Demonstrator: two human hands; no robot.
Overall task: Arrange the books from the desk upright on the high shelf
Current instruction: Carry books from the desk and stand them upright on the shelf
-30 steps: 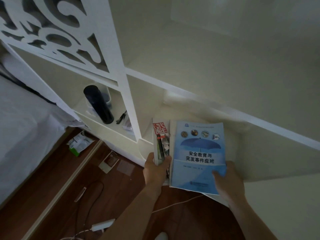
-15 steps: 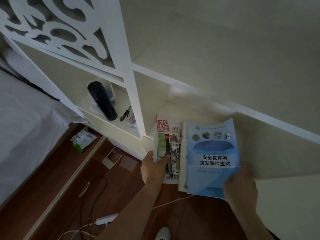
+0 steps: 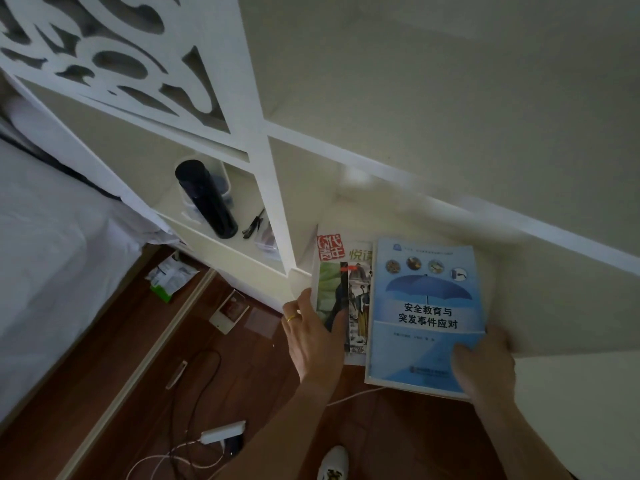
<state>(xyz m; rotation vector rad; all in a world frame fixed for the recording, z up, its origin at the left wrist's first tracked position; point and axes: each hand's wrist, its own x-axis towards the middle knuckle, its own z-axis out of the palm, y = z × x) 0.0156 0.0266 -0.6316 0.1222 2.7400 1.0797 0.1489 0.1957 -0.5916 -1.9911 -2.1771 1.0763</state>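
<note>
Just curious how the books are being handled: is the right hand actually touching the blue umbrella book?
Touching. The head view shows the right hand gripping the lower right corner of the blue umbrella book, its thumb lying across the cover.

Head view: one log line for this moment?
left hand: grips magazines | right hand: grips blue book | both over shelf edge

Pale blue book (image 3: pixel 426 317) bearing a darker blue umbrella; black flask (image 3: pixel 206 199); white fretwork panel (image 3: pixel 114 53)
</note>
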